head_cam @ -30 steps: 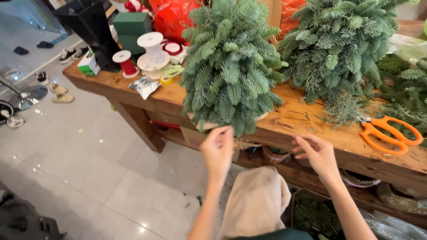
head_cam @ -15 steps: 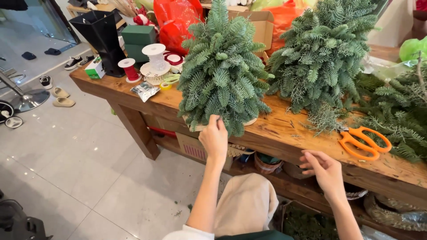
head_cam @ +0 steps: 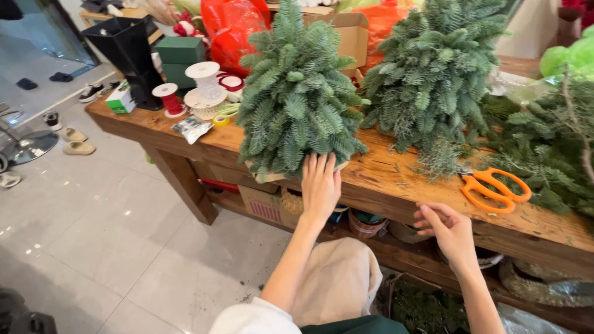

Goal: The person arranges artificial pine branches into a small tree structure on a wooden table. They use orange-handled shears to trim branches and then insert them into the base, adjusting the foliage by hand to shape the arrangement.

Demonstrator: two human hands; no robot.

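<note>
We see the small fir tree [head_cam: 296, 99] standing upright at the front edge of the wooden table [head_cam: 396, 179], towards its left end. Our left hand [head_cam: 320, 185] lies flat with open fingers against the lowest branches of this tree, touching it but not closing around it. Our right hand [head_cam: 450, 232] is at the front edge, well apart from the tree, fingers loose, holding nothing. The orange scissors [head_cam: 495, 188] lie near this hand, beside a second fir tree [head_cam: 433, 74].
</note>
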